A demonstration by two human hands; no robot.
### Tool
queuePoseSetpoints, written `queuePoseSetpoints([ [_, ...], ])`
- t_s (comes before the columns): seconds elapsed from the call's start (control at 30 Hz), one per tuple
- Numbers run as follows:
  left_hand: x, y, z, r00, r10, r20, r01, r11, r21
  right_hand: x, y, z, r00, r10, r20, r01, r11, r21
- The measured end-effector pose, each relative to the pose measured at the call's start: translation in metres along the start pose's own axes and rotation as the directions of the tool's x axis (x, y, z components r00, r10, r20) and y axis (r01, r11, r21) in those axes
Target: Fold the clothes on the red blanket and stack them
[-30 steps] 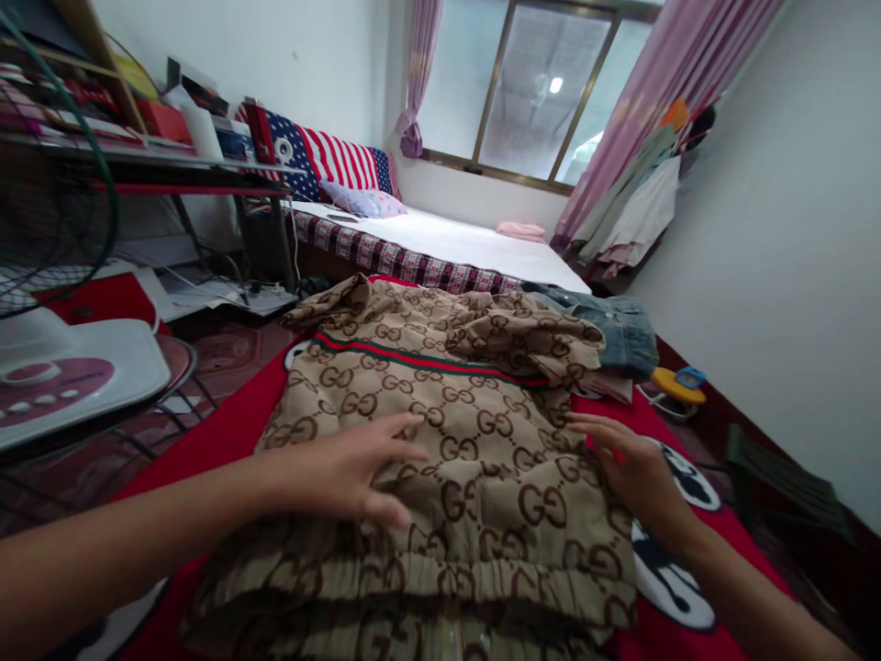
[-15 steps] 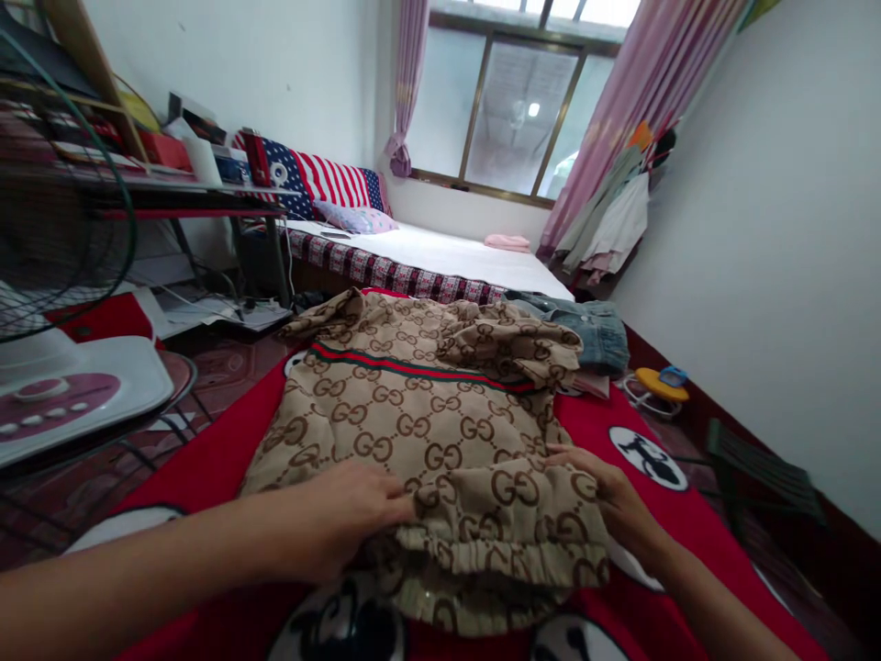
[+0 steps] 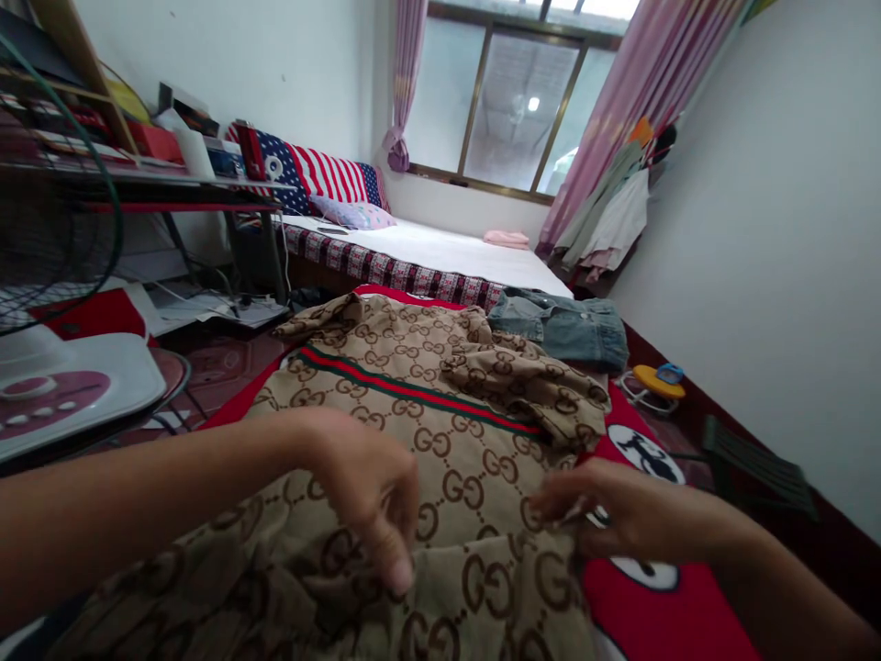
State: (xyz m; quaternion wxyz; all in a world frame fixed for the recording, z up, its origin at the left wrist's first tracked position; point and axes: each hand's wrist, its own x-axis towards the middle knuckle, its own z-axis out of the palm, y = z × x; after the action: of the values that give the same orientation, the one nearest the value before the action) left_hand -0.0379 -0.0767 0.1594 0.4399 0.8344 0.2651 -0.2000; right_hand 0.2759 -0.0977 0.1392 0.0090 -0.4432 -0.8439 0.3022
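A beige jacket (image 3: pixel 440 441) with a brown GG pattern and a green-red-green stripe lies spread over a red cloth (image 3: pixel 688 588) with white round prints. Its near part is bunched and runs out of view at the bottom. My left hand (image 3: pixel 364 496) hovers over this lower part, thumb pointing down and apart from the bent fingers, some of which are hidden. To the right, over the jacket's side edge, my right hand (image 3: pixel 626 514) has thumb and fingers apart and is slightly blurred. I see no fabric gripped in either hand.
Folded jeans (image 3: pixel 564 326) lie beyond the jacket's right sleeve. A fan (image 3: pixel 55 386) stands at the left near a cluttered desk (image 3: pixel 185 193). A bed (image 3: pixel 427 248) is under the window. A yellow stool (image 3: pixel 657 381) and a dark folding stool (image 3: pixel 757 468) sit right.
The jacket has shifted toward me, so its hem is out of view and more of the jeans shows. My left hand rose off the fabric, and the right hand's fingers opened.
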Motion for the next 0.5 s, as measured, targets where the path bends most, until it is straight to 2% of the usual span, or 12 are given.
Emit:
queuePoseSetpoints([
  [0.03,0.012,-0.001,-0.008,0.991,0.035,-0.129,-0.03,0.999,0.037,0.011,0.0,-0.009,0.999,0.023,-0.047,-0.021,0.999,0.041],
  [0.07,0.027,-0.005,-0.013,0.958,0.068,-0.279,-0.041,0.994,0.103,0.025,0.002,-0.016,0.982,0.07,-0.173,-0.066,0.997,0.031],
  [0.1,0.045,-0.012,-0.016,0.897,0.096,-0.432,-0.021,0.985,0.174,0.04,0.006,-0.02,0.936,0.117,-0.331,-0.13,0.991,-0.017],
  [0.13,0.064,-0.02,-0.016,0.803,0.124,-0.583,0.022,0.971,0.236,0.055,0.013,-0.02,0.861,0.149,-0.487,-0.216,0.973,-0.084],
  [0.17,0.083,-0.03,-0.013,0.708,0.148,-0.691,0.075,0.956,0.282,0.07,0.02,-0.017,0.78,0.166,-0.603,-0.315,0.937,-0.149],
  [0.2,0.102,-0.041,-0.008,0.645,0.147,-0.75,0.132,0.945,0.299,0.083,0.028,-0.011,0.719,0.18,-0.671,-0.411,0.889,-0.202],
  [0.23,0.118,-0.052,-0.002,0.616,0.131,-0.777,0.183,0.935,0.303,0.095,0.036,-0.004,0.688,0.202,-0.698,-0.492,0.836,-0.243],
  [0.3,0.144,-0.069,0.012,0.559,0.128,-0.819,0.251,0.915,0.315,0.111,0.052,0.007,0.685,0.272,-0.675,-0.594,0.746,-0.302],
  [0.4,0.158,-0.081,0.027,0.516,0.155,-0.842,0.271,0.903,0.332,0.109,0.075,0.005,0.712,0.277,-0.646,-0.578,0.753,-0.315],
  [0.43,0.158,-0.082,0.029,0.515,0.159,-0.842,0.267,0.904,0.334,0.1,0.084,-0.002,0.676,0.244,-0.695,-0.551,0.794,-0.257],
  [0.47,0.158,-0.083,0.029,0.518,0.161,-0.84,0.263,0.905,0.336,0.088,0.095,-0.011,0.589,0.211,-0.78,-0.519,0.839,-0.165],
  [0.5,0.157,-0.082,0.029,0.518,0.165,-0.839,0.259,0.905,0.337,0.071,0.108,-0.02,0.468,0.187,-0.864,-0.465,0.883,-0.061],
])
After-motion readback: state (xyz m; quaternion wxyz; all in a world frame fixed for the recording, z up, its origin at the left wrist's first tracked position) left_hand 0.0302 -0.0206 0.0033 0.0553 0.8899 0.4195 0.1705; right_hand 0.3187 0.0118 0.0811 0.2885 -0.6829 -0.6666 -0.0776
